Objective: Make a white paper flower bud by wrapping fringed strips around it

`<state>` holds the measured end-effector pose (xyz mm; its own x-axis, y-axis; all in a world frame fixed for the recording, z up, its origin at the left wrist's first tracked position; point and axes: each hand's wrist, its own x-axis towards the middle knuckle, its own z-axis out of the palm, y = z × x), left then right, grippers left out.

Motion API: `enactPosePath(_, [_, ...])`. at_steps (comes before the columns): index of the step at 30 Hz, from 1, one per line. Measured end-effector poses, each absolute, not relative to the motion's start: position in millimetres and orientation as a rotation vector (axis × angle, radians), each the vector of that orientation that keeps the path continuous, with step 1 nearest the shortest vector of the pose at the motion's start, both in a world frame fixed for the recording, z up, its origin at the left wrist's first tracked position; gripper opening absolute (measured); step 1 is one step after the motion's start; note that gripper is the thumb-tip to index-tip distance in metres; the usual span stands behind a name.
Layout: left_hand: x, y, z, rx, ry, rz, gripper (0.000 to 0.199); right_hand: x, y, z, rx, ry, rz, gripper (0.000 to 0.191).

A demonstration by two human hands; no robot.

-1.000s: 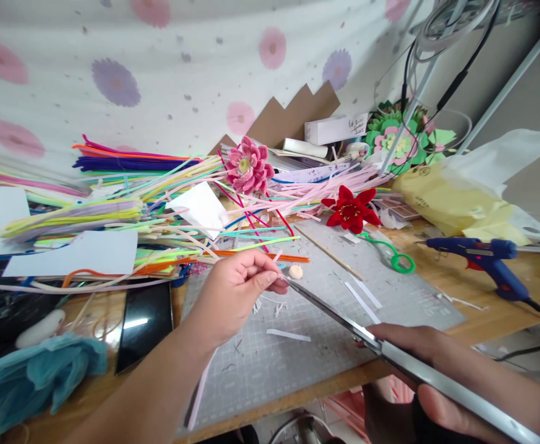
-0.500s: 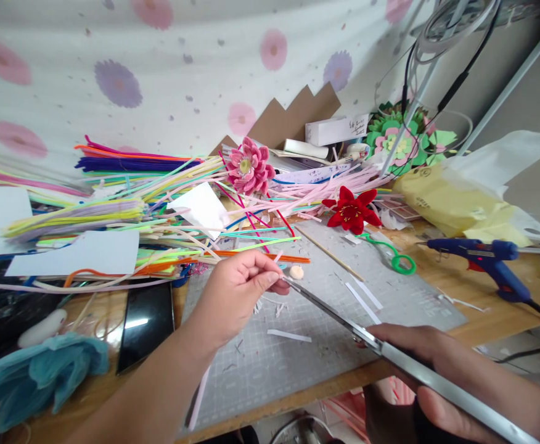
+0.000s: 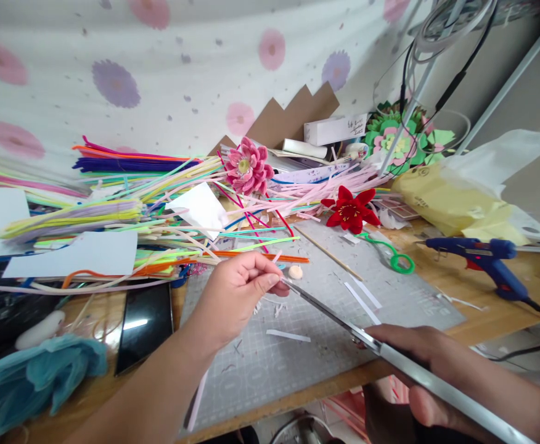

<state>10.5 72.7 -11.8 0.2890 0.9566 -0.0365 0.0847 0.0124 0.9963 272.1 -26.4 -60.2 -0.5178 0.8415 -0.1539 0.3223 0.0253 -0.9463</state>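
My left hand (image 3: 235, 296) pinches a short pale pink strip (image 3: 277, 256) over the grey cutting mat (image 3: 270, 370). A long silver metal tool (image 3: 390, 351), possibly scissors or tweezers, is gripped in my right hand (image 3: 418, 364) at the lower right. Its narrow tip meets the left fingertips, where the exact contact is too small to tell. Just behind those fingertips lies a round cream piece (image 3: 295, 271). White paper strips (image 3: 288, 335) rest on the mat.
Bundles of coloured pipe cleaners (image 3: 76, 216) fill the left and back. A pink flower (image 3: 249, 166) and red flower (image 3: 351, 209) stand behind the mat. To the right is a blue glue gun (image 3: 487, 250); a black phone (image 3: 145, 327) lies left.
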Motion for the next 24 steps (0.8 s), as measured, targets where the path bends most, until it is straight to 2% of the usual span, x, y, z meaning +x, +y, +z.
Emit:
enactPosePath(10, [8, 75, -16, 1.348, 1.035, 0.962, 0.007, 273, -18, -48, -1.275, -1.961, 1.263, 0.053])
enactPosePath(15, [3, 80, -20, 1.489, 1.076, 0.95, 0.007, 288, -21, -50, -1.341, -2.146, 0.929, 0.053])
enactPosePath(24, [5, 82, -21, 1.52, 1.109, 0.915, 0.011, 296, -3, -46, -1.855, -2.211, 0.382, 0.06])
